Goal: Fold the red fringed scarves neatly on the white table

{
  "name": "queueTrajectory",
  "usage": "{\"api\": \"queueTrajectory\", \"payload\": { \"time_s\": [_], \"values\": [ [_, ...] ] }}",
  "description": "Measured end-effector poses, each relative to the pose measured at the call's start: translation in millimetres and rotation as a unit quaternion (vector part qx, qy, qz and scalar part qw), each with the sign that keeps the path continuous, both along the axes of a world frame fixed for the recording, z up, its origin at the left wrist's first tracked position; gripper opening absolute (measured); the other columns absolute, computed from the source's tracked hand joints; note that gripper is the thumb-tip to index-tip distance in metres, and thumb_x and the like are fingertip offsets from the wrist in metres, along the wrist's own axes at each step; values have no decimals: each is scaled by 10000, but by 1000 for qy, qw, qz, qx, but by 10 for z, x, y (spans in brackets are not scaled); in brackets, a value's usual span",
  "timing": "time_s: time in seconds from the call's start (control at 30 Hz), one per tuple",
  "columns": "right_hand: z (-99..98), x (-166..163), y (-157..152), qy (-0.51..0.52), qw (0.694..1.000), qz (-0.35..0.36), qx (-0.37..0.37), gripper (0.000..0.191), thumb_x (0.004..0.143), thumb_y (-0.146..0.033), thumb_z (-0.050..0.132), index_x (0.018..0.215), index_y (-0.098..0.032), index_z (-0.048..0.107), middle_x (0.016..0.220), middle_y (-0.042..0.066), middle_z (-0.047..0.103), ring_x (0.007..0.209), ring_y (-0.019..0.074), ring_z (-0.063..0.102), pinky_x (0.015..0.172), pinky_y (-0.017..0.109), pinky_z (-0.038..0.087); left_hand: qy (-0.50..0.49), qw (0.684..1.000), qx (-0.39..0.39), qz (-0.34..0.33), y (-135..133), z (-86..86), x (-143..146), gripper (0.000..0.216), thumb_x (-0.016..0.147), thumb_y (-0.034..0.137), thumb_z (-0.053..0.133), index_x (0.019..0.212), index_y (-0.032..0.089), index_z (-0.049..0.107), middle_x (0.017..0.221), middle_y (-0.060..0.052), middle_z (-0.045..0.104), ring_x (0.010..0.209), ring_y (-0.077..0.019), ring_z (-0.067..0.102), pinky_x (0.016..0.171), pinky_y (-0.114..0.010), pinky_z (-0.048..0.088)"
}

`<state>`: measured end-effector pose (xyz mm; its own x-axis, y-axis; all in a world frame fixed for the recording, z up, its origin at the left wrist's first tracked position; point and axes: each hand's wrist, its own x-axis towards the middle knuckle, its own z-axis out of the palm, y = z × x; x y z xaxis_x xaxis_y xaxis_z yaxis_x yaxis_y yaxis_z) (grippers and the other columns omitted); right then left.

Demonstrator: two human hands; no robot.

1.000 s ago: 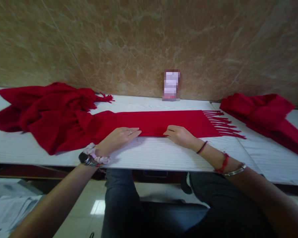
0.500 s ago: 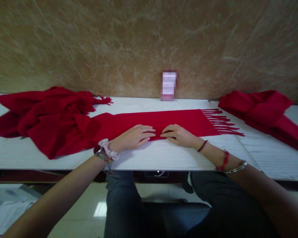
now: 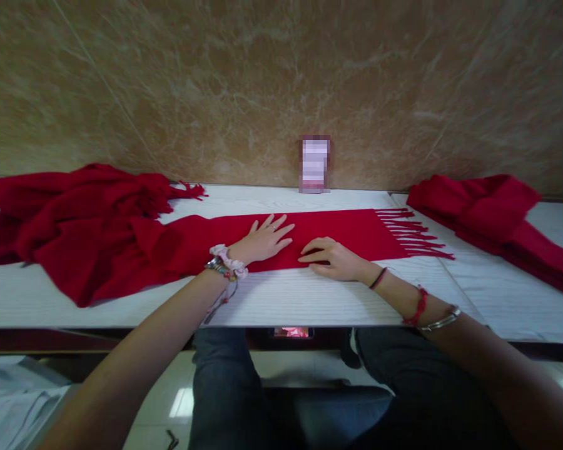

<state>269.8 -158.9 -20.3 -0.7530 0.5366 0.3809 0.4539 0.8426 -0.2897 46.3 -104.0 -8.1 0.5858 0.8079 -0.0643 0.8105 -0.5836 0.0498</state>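
A red scarf [image 3: 342, 231] lies flat and lengthwise on the white table, its fringed end to the right. My left hand [image 3: 263, 240] rests on the scarf's middle with the palm down and fingers spread. At the scarf's near edge is my right hand [image 3: 335, 259], its fingers slightly bent and apart, fingertips touching the cloth. Whether the thumb goes under the edge is hard to see. Toward the left the flat part runs into a loose, rumpled heap of red cloth [image 3: 75, 231] with fringe at its back.
Another red scarf [image 3: 483, 206], folded, lies on the right of the white table [image 3: 281, 300]. A blurred-out phone-like object [image 3: 314, 164] leans on the brown marbled wall [image 3: 216, 81]. A lit screen [image 3: 291, 332] shows below the table's front edge. Papers [image 3: 19, 400] sit lower left.
My left hand has moved from the scarf's near edge up onto its middle and spread its fingers. My right hand stays at the near edge, its fingers a little more apart.
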Motion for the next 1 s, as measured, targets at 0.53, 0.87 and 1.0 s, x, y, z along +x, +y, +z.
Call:
{"api": "queueTrajectory", "payload": {
  "time_s": [0.53,0.87,1.0],
  "values": [
    [51,-217,191,-195,941,-270,-50,508,946,-408,306,1413,-211,343,1497,91,284,1376,288,221,1046,617,213,-16,997,6,76,-7,-74,31,684,871,643,228,1455,289,200,1538,-34,137,1397,-354,73,1068,-625,118],
    [-5,867,289,-207,869,-441,-87,494,950,-303,303,1424,-165,323,1490,155,268,1364,317,244,1036,606,256,-25,998,0,61,-8,-64,16,680,871,635,235,1451,280,223,1538,-41,138,1390,-375,88,1061,-637,118],
    [-10,1292,242,-196,833,-509,-89,460,942,-262,306,1374,-146,413,1444,205,343,1324,362,315,999,642,259,-24,998,-1,62,6,-74,17,686,870,638,230,1454,279,213,1536,-45,153,1392,-374,82,1061,-634,123]
  ]
}}
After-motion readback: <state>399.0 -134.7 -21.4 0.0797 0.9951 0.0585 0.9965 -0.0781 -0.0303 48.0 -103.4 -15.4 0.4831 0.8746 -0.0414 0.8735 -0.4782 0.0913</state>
